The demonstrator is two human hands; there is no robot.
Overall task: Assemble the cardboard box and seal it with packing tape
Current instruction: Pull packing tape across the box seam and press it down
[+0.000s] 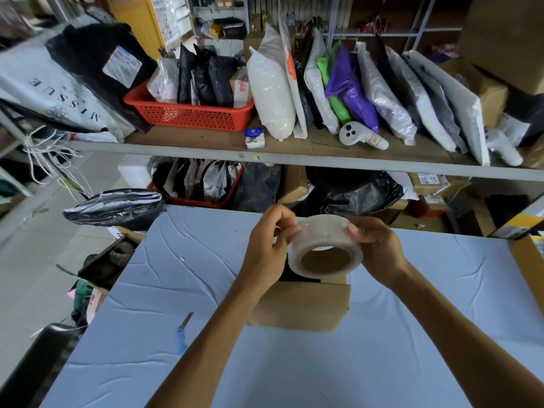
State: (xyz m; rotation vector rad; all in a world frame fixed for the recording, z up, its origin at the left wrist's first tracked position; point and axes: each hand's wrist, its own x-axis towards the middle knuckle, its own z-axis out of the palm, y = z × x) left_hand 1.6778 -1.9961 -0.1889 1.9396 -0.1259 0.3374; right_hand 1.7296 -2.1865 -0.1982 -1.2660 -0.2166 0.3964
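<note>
work table covered in wrinkled pale blue cloth (412,334): flat and wide, gives room to fold and tape

plain brown cardboard box (300,307): stands on the cloth near mid-table, directly under both hands, near wall facing the camera; a dark patch shows at its top behind the roll, so the top looks not yet closed, though hands and roll hide most of it; no tape seen on the visible faces

roll of clear packing tape on a brown card core (323,245): held in the air just above the box, core hole tilted toward the camera; judged kept close so a pulled strip can go straight onto the seam

right hand (374,242): wraps the roll's right side, thumb on the outer face, steadying it

left hand (269,245): fingertips (287,228) bent in and pinching at the roll's left rim, probably hunting the loose tape end; the end itself is too clear to make out

blue-handled cutter (182,334): lies on the cloth left of the box, untouched, within reach for cutting
</note>
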